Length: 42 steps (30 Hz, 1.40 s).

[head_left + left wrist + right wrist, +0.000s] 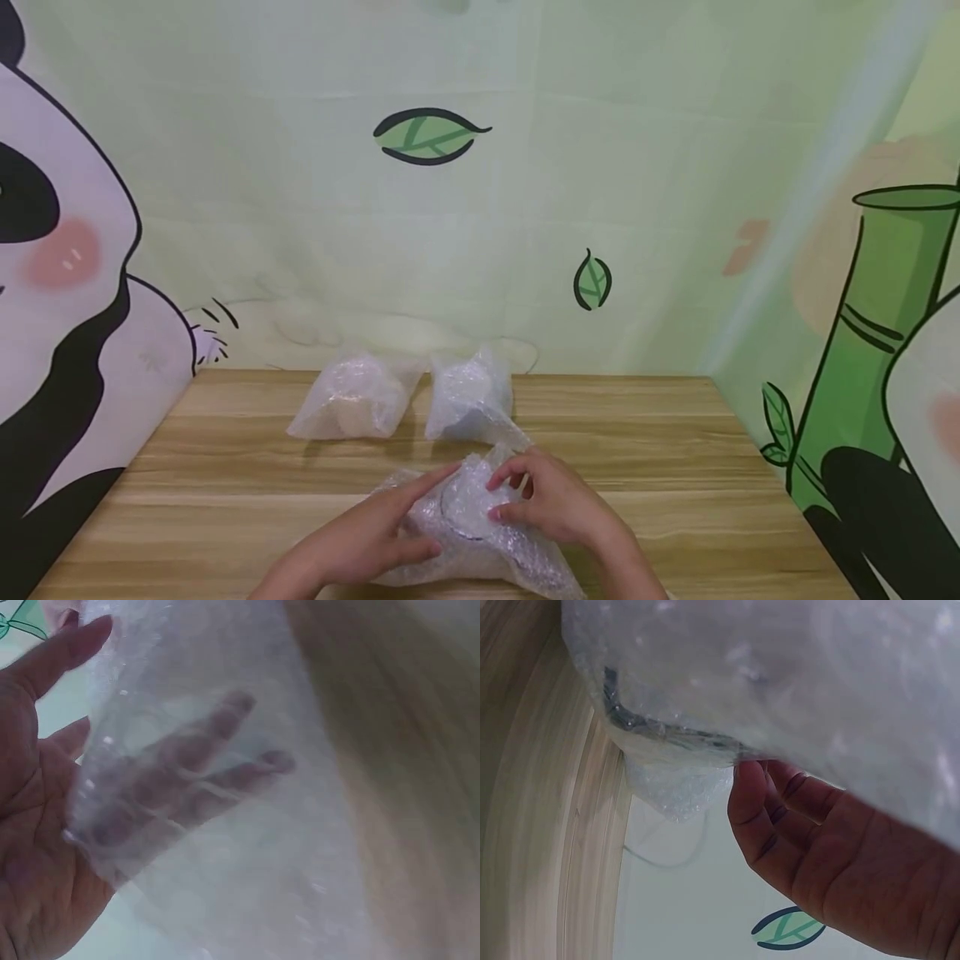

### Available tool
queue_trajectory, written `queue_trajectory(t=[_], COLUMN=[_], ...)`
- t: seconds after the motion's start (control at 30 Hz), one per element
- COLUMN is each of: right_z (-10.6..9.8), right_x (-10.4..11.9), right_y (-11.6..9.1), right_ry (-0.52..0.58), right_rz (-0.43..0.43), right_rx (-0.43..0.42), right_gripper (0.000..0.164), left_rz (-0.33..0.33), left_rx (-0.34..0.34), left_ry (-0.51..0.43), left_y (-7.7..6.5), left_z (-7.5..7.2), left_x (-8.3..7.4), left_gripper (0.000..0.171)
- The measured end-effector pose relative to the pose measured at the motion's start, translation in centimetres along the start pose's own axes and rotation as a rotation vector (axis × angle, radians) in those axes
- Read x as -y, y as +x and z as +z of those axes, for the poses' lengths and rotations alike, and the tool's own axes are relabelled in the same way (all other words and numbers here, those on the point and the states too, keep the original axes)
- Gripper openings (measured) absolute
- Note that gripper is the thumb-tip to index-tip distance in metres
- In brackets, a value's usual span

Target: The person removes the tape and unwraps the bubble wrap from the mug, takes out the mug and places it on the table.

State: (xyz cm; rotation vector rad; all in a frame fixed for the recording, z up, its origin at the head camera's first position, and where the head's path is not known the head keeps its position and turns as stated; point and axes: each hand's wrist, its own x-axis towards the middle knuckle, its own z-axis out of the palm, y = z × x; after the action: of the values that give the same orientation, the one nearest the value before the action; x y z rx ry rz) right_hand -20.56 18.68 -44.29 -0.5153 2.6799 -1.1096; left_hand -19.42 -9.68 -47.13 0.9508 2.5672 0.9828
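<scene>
A bubble-wrapped bundle [468, 512] lies at the near middle of the table, with a round, dark-edged shape showing through; what is inside is blurred by the wrap. My left hand [367, 529] rests along its left side, thumb apart from the other fingers. In the left wrist view, two fairly straight fingers [202, 754] show through the clear bubble wrap [247, 855]. From the right, my right hand [558, 500] reaches over the bundle with bent fingers. Its fingertips pinch the wrap in the right wrist view, beside a dark band [667, 731] under the plastic.
Two more bubble-wrapped bundles stand farther back: a left one [360, 396] with a pale beige base, and a right one [472, 396] with a bluish-grey base. Behind the wooden table [637, 433] hangs a printed backdrop [480, 250] with pandas, leaves and bamboo.
</scene>
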Motion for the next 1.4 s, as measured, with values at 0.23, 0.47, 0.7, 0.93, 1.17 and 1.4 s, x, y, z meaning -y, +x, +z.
queue_trajectory(t=[0.23,0.47,0.7,0.93,1.17,1.4], right_z=[-0.1,0.0,0.1,-0.2,-0.6,-0.9], right_x=[-0.3,-0.4,-0.5,-0.9,-0.5,0.2], right_y=[0.0,0.1,0.4,-0.1,-1.5,-1.5], right_ry=[-0.004,0.006,0.03,0.01,-0.039,-0.126], right_rz=[-0.021,-0.074,-0.06,-0.031,-0.037,-0.134], right_rx=[-0.017,-0.025,-0.011,-0.018,0.009,0.041], right_gripper=[0.022,0.023,0.023,0.022,0.036,0.06], left_rz=[-0.017,-0.064,-0.071,-0.09,-0.116,-0.118], left_rx=[0.057,0.017,0.007,0.042,0.045,0.058], left_ry=[0.059,0.082,0.032,-0.029,-0.037,-0.042], left_y=[1.7,3.2,3.6,4.3,4.3,4.3], left_z=[-0.4,0.2,0.2,0.8,1.1,0.6], left_x=[-1.2,-1.6,-1.1,-1.0,-1.0,-0.6], left_gripper=[0.101,0.105,0.101,0.097,0.094,0.096])
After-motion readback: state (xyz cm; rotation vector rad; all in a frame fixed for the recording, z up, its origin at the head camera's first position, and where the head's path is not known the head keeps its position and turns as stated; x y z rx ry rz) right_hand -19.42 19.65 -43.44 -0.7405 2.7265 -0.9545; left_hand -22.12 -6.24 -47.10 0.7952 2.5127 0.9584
